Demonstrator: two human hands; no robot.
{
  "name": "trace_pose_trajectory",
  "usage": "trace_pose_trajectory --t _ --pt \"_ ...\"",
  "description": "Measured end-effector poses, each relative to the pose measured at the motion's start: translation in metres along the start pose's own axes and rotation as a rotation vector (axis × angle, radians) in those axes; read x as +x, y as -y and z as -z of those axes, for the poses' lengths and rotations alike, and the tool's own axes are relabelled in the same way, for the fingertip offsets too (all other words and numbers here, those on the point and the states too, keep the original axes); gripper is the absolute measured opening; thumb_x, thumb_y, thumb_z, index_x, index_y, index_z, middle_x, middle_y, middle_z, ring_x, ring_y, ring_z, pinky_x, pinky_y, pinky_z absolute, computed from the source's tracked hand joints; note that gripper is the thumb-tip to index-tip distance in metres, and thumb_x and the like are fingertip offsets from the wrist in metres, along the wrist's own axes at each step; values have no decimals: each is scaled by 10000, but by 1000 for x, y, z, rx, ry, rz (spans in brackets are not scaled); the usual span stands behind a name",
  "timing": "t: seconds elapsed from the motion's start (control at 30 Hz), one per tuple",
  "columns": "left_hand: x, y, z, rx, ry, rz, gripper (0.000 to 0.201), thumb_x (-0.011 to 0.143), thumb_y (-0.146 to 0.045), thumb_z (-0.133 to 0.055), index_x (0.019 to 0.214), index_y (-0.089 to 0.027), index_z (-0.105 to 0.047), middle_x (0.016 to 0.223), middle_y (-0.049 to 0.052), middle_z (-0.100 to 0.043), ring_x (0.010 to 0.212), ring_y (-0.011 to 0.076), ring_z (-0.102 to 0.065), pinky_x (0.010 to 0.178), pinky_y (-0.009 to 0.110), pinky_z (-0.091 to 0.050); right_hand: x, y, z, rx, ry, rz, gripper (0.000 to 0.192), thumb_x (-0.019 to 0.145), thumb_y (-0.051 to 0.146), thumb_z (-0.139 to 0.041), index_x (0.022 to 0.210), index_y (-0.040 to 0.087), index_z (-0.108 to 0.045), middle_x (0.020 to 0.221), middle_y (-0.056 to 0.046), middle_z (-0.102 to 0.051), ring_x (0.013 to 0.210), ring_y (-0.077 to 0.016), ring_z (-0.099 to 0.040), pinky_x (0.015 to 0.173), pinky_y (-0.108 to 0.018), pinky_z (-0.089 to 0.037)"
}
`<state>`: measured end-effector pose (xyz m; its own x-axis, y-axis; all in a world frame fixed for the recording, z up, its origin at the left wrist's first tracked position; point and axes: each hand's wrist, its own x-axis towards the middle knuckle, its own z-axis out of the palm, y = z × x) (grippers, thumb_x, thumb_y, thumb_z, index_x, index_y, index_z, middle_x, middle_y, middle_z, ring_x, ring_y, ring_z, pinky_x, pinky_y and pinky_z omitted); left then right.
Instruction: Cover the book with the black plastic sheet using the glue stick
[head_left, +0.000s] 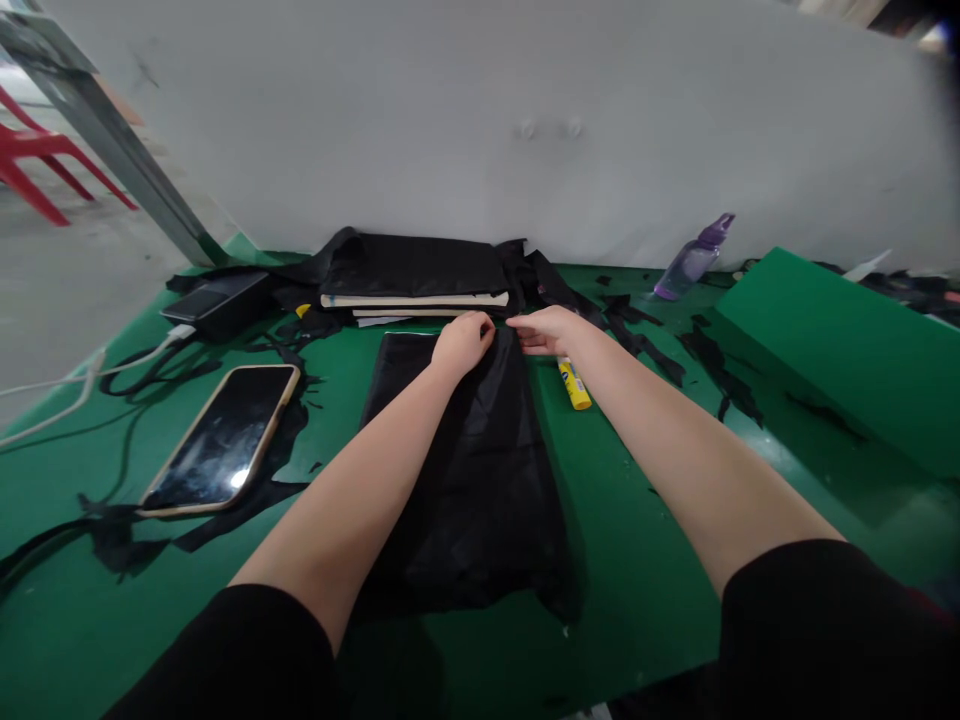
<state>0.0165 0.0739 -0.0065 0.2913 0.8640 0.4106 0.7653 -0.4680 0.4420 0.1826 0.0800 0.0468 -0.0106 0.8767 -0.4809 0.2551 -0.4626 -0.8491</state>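
A piece of black fabric (480, 480) lies flat on the green table (645, 560), running away from me. My left hand (463, 342) rests curled on its far edge, fingers pinching the cloth. My right hand (547, 330) is just to the right, fingertips on the same far edge. A yellow glue stick (574, 385) lies under my right wrist. Beyond the hands sits a stack of black fabric and flat boards (416, 280).
A phone (221, 440) lies at the left among black offcuts and cables (142, 365). A black box (217, 300) is at far left, a purple bottle (694, 260) lies at the back right, and a green block (847, 350) stands at the right. A white wall backs the table.
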Motion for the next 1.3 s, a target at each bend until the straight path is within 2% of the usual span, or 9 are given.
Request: trace_pose_trajectory --t 0.37,0.67,0.97,1.13,1.3 --pt "2 -3 3 -12 -39 34 103 869 -224 -484 854 -195 -582 946 43 -638 949 201 -548 838 335 -425 -16 4 11 -90 143 -63 135 727 187 -731 764 112 -626 699 -63 -662 693 -143 -655 707 -277 -584" --pt "3 -5 2 5 -27 106 99 893 -221 -474 857 -213 -566 955 26 -659 973 221 -550 896 407 -366 -11 -10 4 -90 13 -1 175 671 118 -766 727 142 -603 552 25 -587 542 -79 -597 656 -238 -586" --pt "4 -4 -1 2 1 132 91 888 -214 -487 842 -207 -565 986 35 -662 989 225 -558 901 406 -351 -15 -12 1 -131 -56 44 210 659 145 -779 605 158 -577 489 34 -537 470 -72 -534 536 -207 -542" --pt "3 -4 1 -9 2 120 105 889 -216 -477 851 -209 -575 986 32 -661 990 226 -556 890 404 -360 -15 -8 3 -112 -2 2 200 678 199 -775 671 146 -582 576 -4 -597 571 -107 -603 593 -229 -556" --pt "0 -7 5 -18 3 93 99 886 -229 -488 902 -215 -585 994 23 -660 1005 214 -550 891 387 -366 -10 1 3 -52 70 -23 221 781 329 -682 725 134 -594 670 -44 -639 627 -119 -624 646 -250 -558"
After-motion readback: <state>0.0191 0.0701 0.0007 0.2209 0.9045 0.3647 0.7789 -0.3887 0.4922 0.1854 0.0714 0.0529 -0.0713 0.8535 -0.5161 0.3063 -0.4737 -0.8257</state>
